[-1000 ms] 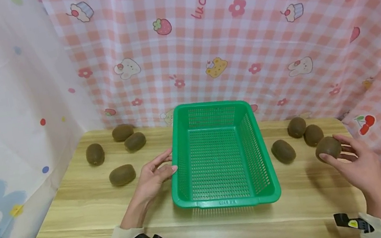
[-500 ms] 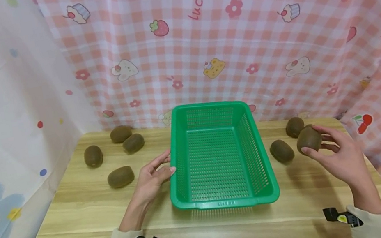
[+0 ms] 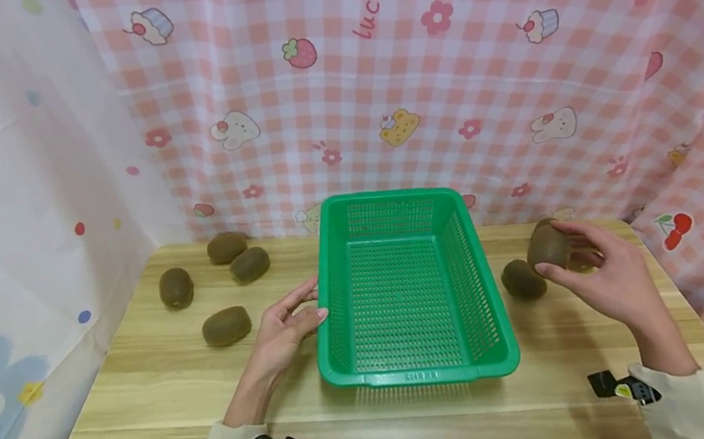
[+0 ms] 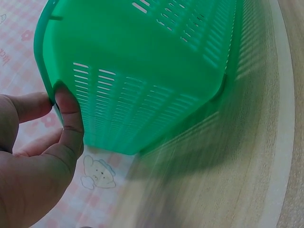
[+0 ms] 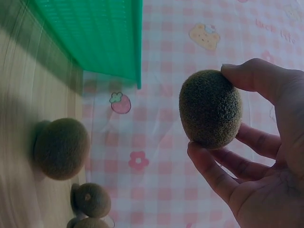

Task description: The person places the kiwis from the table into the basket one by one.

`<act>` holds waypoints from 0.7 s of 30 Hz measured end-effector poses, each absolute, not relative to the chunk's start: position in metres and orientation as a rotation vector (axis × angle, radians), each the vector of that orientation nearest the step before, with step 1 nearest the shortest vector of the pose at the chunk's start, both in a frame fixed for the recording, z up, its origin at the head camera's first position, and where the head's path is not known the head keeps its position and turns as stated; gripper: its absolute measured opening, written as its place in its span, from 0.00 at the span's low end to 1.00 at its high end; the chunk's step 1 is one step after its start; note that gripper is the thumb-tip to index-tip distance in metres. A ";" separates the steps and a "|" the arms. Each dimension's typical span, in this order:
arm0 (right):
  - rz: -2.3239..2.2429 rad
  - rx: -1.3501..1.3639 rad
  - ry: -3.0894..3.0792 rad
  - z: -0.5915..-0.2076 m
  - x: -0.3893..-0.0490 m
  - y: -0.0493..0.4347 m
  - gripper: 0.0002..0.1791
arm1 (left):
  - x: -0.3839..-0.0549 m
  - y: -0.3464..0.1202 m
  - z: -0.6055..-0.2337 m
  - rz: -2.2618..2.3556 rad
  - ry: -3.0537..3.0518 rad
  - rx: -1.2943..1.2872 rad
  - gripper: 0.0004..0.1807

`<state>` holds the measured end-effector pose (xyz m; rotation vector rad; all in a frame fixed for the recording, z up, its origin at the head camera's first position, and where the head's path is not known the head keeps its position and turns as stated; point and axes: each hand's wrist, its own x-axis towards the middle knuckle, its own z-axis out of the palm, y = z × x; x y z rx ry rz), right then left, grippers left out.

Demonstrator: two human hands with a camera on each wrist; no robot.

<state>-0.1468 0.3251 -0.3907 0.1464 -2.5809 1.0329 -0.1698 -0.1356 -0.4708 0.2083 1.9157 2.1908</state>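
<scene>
A green plastic basket (image 3: pixel 421 376) with slotted walls stands at the middle of the table, and no fruit shows inside it. My left hand (image 3: pixel 281 329) pinches its left rim between thumb and fingers; the left wrist view shows this grip on the basket wall (image 4: pixel 123 61) up close. My right hand (image 3: pixel 613 278) holds a brown kiwi (image 3: pixel 548 247) by thumb and fingertips, raised above the table to the right of the basket. In the right wrist view, the held kiwi (image 5: pixel 210 109) is apart from the basket. Below it, another kiwi (image 3: pixel 524 280) lies near the basket's right side.
Several kiwis lie on the left of the wooden table (image 3: pixel 167 402), among them one kiwi (image 3: pixel 227 326) nearest my left hand. On the right, a further kiwi (image 5: pixel 92 200) sits beyond the held one. A pink checked curtain (image 3: pixel 346 97) hangs behind the table.
My right hand has carried the kiwi leftward and a little away from me, toward the basket, passing over the other kiwis. My left hand keeps its grip on the basket rim.
</scene>
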 end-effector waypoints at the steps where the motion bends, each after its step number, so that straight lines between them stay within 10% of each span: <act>1: 1.026 0.150 -2.589 -0.389 -0.148 0.323 0.36 | -0.170 -0.135 -0.471 2.192 1.914 0.208 0.34; 21: 0.927 0.411 -2.670 -0.362 -0.179 0.288 0.33 | -0.171 -0.136 -0.472 2.185 1.931 0.194 0.34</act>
